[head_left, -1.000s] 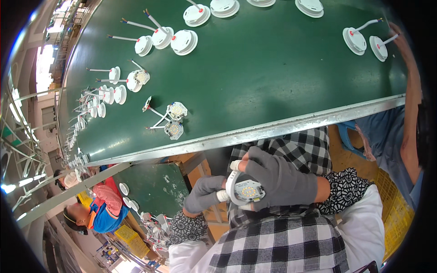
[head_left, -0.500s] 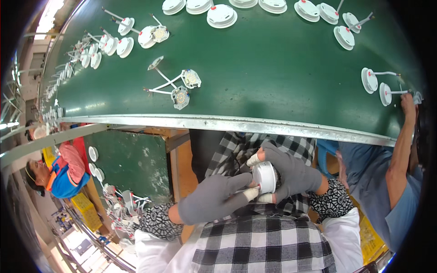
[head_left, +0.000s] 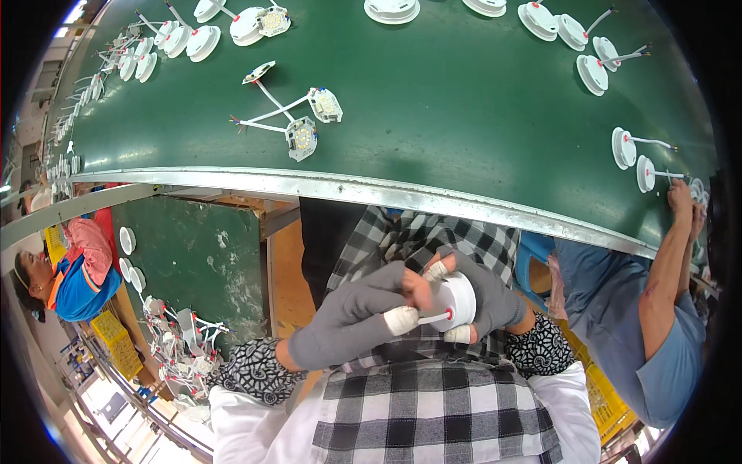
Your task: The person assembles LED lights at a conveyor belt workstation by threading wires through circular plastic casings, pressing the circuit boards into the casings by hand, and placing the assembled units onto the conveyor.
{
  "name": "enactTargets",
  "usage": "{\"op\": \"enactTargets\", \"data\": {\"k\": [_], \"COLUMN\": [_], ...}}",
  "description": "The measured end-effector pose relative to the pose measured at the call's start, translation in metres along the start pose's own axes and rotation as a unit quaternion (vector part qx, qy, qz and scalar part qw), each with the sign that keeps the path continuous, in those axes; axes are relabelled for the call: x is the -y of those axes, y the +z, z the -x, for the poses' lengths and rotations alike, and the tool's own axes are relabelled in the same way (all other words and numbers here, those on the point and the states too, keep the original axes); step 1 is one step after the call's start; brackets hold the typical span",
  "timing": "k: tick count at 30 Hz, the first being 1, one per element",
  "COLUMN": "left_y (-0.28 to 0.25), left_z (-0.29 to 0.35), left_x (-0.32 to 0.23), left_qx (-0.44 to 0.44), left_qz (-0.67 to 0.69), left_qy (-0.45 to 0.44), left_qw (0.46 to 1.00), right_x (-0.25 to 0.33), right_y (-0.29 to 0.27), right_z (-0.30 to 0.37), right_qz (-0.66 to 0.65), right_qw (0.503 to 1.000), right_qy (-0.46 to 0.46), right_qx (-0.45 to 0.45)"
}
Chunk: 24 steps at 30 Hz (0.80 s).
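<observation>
A white round lamp housing [head_left: 460,296] is held in front of my lap, with a red grommet where a white cable [head_left: 434,318] comes out. My right hand [head_left: 491,298], in a grey glove with bare, taped fingertips, is closed around the housing's right side. From the left, my left hand [head_left: 352,319], gloved the same way, has its fingers closed on the cable near the grommet. The inside of the housing is turned away from view. Beyond the metal edge lie LED circuit boards [head_left: 302,140] with crossing white wires on the green work surface [head_left: 456,116].
A metal rail [head_left: 332,184] edges the green surface. Several white housings [head_left: 593,75] stand along its far side. At left, a smaller green table [head_left: 209,255] bears a heap of wired lamp parts [head_left: 179,348]. One person sits at left; another person's arms [head_left: 666,263] reach over the surface at right.
The housing has turned in my right hand, so its cable and red grommet now face left. My left fingers have shifted onto the cable. The whole view has swung slightly.
</observation>
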<state>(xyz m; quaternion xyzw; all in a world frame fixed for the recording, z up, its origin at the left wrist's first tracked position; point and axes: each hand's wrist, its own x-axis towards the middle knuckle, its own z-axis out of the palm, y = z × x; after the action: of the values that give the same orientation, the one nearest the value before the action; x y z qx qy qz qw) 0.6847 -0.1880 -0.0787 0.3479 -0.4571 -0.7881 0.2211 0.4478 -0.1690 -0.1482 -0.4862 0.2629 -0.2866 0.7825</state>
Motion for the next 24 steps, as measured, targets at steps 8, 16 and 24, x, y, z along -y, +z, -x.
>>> {"op": "enactTargets", "data": {"k": [8, 16, 24], "left_y": [0.008, 0.005, 0.023], "left_z": [0.0, -0.004, -0.017], "left_x": [0.007, -0.003, -0.005], "left_qx": [0.042, 0.012, -0.234], "left_qz": [0.147, 0.114, -0.723], "left_qy": [-0.034, -0.044, 0.231], "left_qw": [0.988, 0.992, 0.608], "right_x": [0.003, 0.011, 0.043], "right_y": [0.0, -0.004, 0.008], "right_z": [0.005, 0.002, -0.016], "right_qz": [0.034, 0.072, 0.134], "right_qw": [0.999, 0.997, 0.97], "right_qy": [-0.035, -0.031, 0.13], "right_qx": [-0.01, 0.0, -0.157]}}
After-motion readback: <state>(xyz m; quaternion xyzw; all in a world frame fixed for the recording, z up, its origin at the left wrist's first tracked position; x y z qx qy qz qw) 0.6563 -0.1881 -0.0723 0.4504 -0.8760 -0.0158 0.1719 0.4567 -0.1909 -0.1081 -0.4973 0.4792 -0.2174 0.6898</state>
